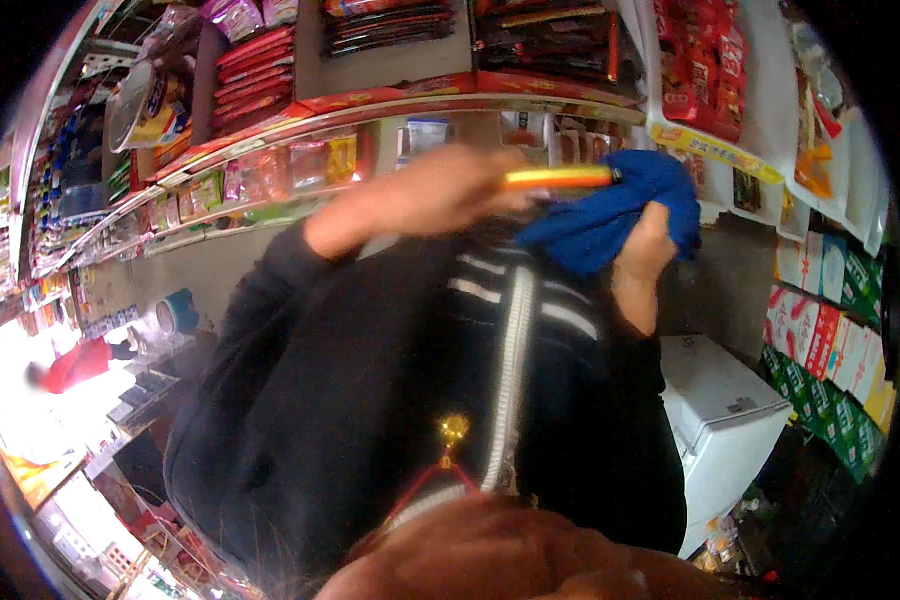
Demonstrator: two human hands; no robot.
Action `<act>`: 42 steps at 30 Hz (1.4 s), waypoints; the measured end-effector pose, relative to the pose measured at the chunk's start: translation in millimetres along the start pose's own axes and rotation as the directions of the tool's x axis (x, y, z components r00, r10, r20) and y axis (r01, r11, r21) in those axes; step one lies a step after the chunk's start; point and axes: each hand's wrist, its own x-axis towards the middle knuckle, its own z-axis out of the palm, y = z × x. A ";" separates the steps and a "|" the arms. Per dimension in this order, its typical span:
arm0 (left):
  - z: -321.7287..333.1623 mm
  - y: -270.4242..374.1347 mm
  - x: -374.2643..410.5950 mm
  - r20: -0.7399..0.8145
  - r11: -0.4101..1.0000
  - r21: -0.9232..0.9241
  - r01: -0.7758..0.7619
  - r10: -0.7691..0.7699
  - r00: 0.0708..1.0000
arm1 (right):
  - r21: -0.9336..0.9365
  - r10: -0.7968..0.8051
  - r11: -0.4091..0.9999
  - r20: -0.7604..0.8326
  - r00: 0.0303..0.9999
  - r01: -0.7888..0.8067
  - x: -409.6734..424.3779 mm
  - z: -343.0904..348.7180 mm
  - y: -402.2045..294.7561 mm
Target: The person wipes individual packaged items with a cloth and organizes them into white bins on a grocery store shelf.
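Observation:
My left hand [442,191], blurred by motion, grips one end of a slim yellow-and-orange object [559,178], perhaps a packet or a stick. Its dark far end meets a bunched blue cloth [607,214]. The cloth is gathered in my right hand [645,247], with the thumb pressed on its front and folds hanging to the left. Both hands are raised before my chest, close to the front of the shelf. My left fingertips are too blurred to make out.
A shelf ahead carries open boxes of red packets [255,82] and dark packets [547,45]. A white tray [769,90] beside them holds red packets. White freezer-like cabinet [727,397] and stacked cartons [825,337] stand at right. A person in red [82,364] is far left.

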 end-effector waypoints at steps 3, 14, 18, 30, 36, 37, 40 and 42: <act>-45.8 -18.5 -26.8 -0.309 0.995 -0.095 -0.008 -0.022 0.951 | 0.334 0.396 0.883 -0.151 0.906 -0.330 -1.0 -16.2 14.4; -102.4 -176.4 -16.2 -0.283 0.760 0.646 0.074 0.149 0.948 | 0.212 0.330 0.921 0.023 0.944 -0.327 -8.8 -0.2 25.6; -101.6 -184.1 -6.5 -0.310 0.884 0.465 0.040 0.121 0.943 | 0.145 0.332 0.933 0.006 0.943 -0.329 -7.0 -1.3 18.0; -107.0 -119.9 2.0 -0.391 0.401 0.807 0.434 -0.189 0.901 | -0.191 0.170 0.969 0.045 0.984 -0.158 -4.8 -11.0 18.7; -108.7 -124.6 -1.2 -0.508 0.561 0.669 0.488 -0.135 0.851 | 0.258 0.439 0.867 0.006 0.898 -0.426 -7.7 -9.5 22.9; -109.8 -124.7 0.4 -0.515 0.573 0.659 0.487 -0.128 0.847 | 0.340 0.488 0.822 -0.004 0.873 -0.458 -8.6 -9.3 22.4; -113.0 -112.4 9.6 -0.532 0.596 0.684 0.421 0.012 0.847 | 0.331 0.396 0.864 0.019 0.918 -0.380 -8.7 -10.9 28.8; -114.1 -91.4 21.1 -0.505 0.571 0.748 0.337 0.160 0.848 | 0.388 0.429 0.822 0.061 0.901 -0.417 -7.6 -6.7 17.9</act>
